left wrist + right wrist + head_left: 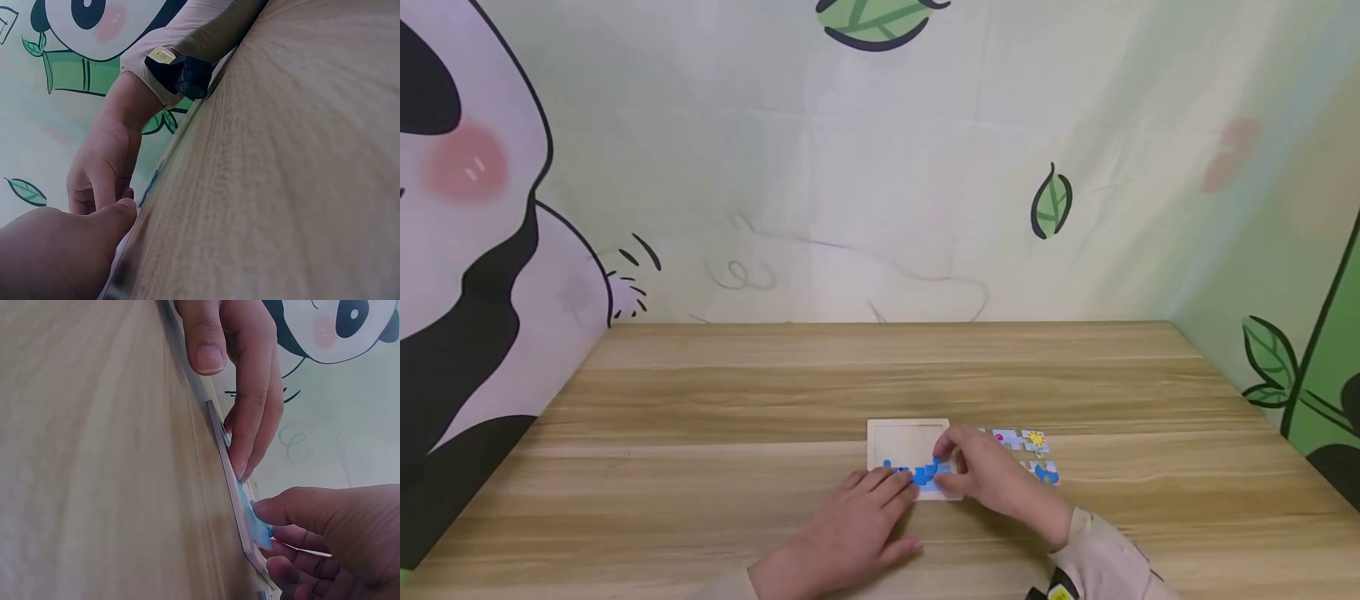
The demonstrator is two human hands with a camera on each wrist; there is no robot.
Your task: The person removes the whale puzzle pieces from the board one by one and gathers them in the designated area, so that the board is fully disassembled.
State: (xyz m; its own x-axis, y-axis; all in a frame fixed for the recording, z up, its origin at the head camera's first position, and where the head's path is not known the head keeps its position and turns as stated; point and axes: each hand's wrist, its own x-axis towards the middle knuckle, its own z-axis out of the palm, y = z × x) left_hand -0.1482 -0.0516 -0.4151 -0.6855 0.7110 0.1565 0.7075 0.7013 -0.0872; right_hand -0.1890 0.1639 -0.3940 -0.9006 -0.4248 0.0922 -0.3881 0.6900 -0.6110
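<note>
A shallow wooden puzzle tray (871, 442) lies on the table, with blue puzzle pieces (921, 477) along its near side. The left hand (865, 521) rests its fingertips on the pieces at the tray's near left, fingers extended and thumb apart. At the tray's right side the right hand (992, 475) pinches a light-blue puzzle piece (255, 526) between thumb and fingers, and in the right wrist view that piece sits slightly tilted over the tray rim (234, 494). The left fingers partly cover the pieces under them.
Several loose puzzle pieces (1036, 440), one with a yellow sun, lie to the right of the tray, partly behind the right hand. The wooden tabletop (700, 417) runs back to a wall (880, 208) painted with a panda and leaves.
</note>
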